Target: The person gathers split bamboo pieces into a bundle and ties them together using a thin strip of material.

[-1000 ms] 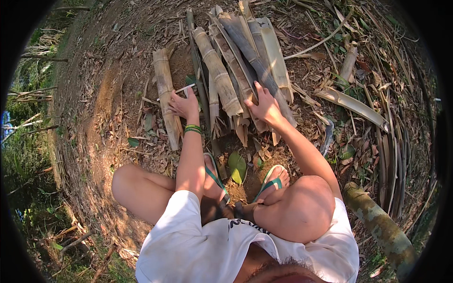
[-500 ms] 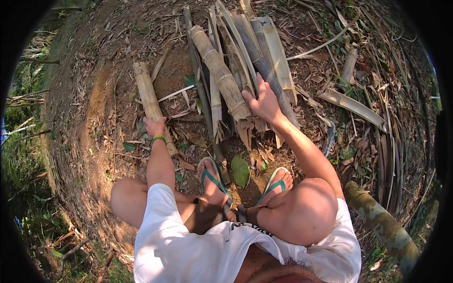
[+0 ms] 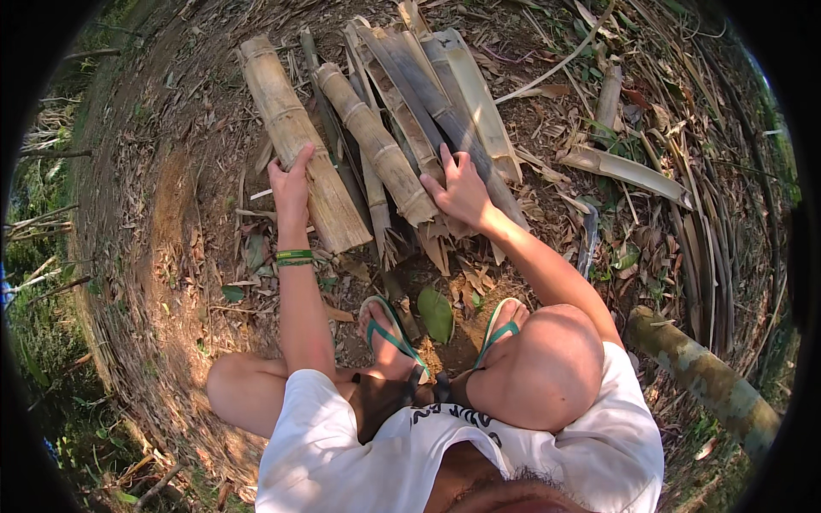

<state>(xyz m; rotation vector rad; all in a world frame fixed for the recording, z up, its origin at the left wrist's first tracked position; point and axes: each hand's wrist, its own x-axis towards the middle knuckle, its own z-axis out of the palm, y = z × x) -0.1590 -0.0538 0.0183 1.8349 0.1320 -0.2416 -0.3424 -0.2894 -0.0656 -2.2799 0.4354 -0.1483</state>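
Note:
My left hand (image 3: 292, 182) grips a dry tan bamboo piece (image 3: 299, 141) near its middle, with the thumb over its top. That piece is tilted, its far end up to the left, just left of the pile. My right hand (image 3: 462, 190) rests on the pile, fingers spread, on the dark split bamboo (image 3: 472, 141). Beside its thumb lies another tan bamboo piece (image 3: 376, 141). A pale, hollow split bamboo length (image 3: 481, 103) lies along the pile's right side. What is under my right palm is hidden.
Right of the pile lie a curved bamboo half (image 3: 629, 175) and a short bamboo piece (image 3: 608, 101). A thick mottled pole (image 3: 705, 376) is near my right knee. Dry leaves and chips cover the soil. A green leaf (image 3: 435, 314) lies between my sandalled feet.
My left hand has lifted the tan bamboo piece off the ground and carried it right and away from me, up to the pile. My right hand has stayed on the pile.

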